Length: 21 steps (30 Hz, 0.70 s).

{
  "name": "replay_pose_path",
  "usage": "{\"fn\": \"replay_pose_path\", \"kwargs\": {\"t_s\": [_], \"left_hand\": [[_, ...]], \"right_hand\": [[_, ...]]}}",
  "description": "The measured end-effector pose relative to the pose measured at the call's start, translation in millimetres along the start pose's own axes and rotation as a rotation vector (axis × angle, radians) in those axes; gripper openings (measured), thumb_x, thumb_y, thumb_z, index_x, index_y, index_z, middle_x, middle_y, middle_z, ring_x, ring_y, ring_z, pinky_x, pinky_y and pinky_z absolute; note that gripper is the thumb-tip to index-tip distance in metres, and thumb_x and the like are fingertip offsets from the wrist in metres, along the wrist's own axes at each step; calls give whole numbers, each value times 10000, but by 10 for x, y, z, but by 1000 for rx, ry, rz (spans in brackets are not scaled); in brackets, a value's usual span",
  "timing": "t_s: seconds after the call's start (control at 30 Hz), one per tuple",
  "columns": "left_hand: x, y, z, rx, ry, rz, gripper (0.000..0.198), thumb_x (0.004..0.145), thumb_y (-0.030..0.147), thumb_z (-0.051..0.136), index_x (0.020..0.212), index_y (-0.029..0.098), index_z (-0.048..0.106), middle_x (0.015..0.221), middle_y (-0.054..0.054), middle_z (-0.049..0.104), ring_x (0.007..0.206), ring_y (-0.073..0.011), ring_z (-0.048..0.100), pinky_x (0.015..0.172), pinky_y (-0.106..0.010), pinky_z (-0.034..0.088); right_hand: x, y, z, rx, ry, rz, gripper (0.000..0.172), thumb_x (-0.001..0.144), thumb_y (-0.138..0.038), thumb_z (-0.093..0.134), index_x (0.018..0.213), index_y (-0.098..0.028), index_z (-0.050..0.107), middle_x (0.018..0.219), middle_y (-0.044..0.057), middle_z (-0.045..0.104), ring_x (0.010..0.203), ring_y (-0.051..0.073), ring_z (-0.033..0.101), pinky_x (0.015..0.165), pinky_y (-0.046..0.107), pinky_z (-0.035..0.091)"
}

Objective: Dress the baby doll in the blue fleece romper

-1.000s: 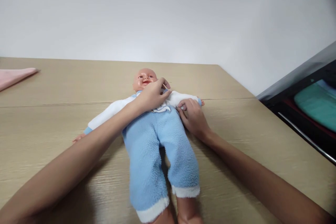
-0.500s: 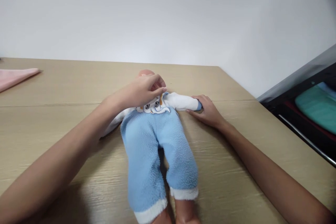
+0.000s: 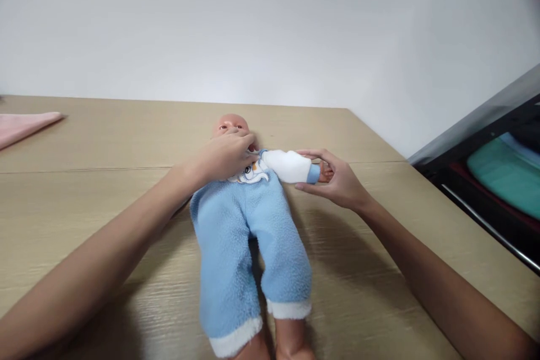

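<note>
A baby doll (image 3: pixel 231 124) lies on its back on the wooden table, feet towards me. It wears a fleecy blue-and-white outfit (image 3: pixel 228 236) with an embroidered face on the chest. My left hand (image 3: pixel 228 154) reaches across the chest, fingers curled in a pinch at the collar (image 3: pixel 263 152); it hides the doll's chin and part of its chest. Around the white sleeve (image 3: pixel 291 166) on the right, my right hand (image 3: pixel 340 180) has its thumb below and fingers above, gripping it. The doll's small hand (image 3: pixel 325 173) pokes out of the blue cuff. My left forearm covers the other sleeve.
Pink cloth (image 3: pixel 27 128) lies at the table's far left. A seam runs across the tabletop (image 3: pixel 105 135). Behind it rises a pale wall (image 3: pixel 253 28). To the right, beyond the table edge, is a dark-framed thing with green fabric (image 3: pixel 506 174) inside.
My left hand has come down onto the collar, uncovering the doll's eyes. My right hand has shifted along the sleeve, which is raised a little, and the doll's hand now shows.
</note>
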State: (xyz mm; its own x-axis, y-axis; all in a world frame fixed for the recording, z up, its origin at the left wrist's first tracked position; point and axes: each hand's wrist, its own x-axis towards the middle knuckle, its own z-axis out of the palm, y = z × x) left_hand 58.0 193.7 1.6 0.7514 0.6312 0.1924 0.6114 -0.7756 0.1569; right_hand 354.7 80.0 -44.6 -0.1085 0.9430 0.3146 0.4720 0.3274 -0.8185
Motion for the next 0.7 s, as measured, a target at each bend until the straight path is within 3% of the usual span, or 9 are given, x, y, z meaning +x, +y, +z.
{"fn": "replay_pose_path", "kwargs": {"t_s": [0.07,0.17,0.23,0.3,0.37,0.43,0.53,0.7], "left_hand": [[-18,4,-33,-42,18,9,309,1053,306,547,1241,139,726,1318,-202,748,1248,-394,666,1140,-565,490],[-57,56,-107,-235,-13,249,459,1016,306,637,1455,175,625,1493,-188,665,1404,-375,604,1231,-547,444],[-63,119,-135,-379,-42,401,637,977,404,760,1552,230,547,1582,-157,611,1487,-363,549,1258,-511,431],[-38,177,-123,-415,-18,436,718,920,514,847,1523,248,563,1557,-150,627,1461,-378,565,1219,-501,455],[6,205,-72,-359,30,417,581,935,538,822,1388,226,634,1407,-149,703,1321,-371,649,1127,-475,492],[46,196,1,-309,87,392,391,970,485,749,1239,214,667,1227,-127,749,1160,-338,704,1015,-430,514],[58,152,115,-334,224,323,292,916,423,713,1117,220,652,1077,-93,751,1009,-299,710,916,-403,531],[19,176,227,-444,563,83,338,869,488,745,1075,253,618,1086,-67,761,1031,-289,720,996,-447,577]], "right_hand": [[-50,-127,39,81,7,10,714,743,-435,1052,1370,-293,739,1424,90,773,1217,311,771,1000,429,672],[-102,-240,157,321,6,59,619,775,-373,1037,1311,-308,735,1333,53,789,1064,235,792,920,356,682],[-117,-272,265,489,-37,68,580,803,-321,1017,1302,-324,721,1340,29,774,1066,206,786,943,332,672],[-122,-274,380,607,-75,59,517,852,-287,973,1295,-329,710,1382,22,748,1136,204,773,997,339,659],[-124,-240,492,673,-27,55,401,919,-305,901,1261,-322,693,1406,25,722,1179,210,755,1029,369,655],[-134,-166,601,671,127,77,299,961,-356,833,1198,-313,655,1382,31,701,1158,211,739,988,386,665],[-178,-2,754,528,308,159,280,970,-429,776,1147,-297,602,1296,50,677,1112,223,707,922,393,650],[-250,153,923,328,232,239,312,970,-482,755,1157,-270,624,1203,72,729,1075,246,718,961,433,594]]}}
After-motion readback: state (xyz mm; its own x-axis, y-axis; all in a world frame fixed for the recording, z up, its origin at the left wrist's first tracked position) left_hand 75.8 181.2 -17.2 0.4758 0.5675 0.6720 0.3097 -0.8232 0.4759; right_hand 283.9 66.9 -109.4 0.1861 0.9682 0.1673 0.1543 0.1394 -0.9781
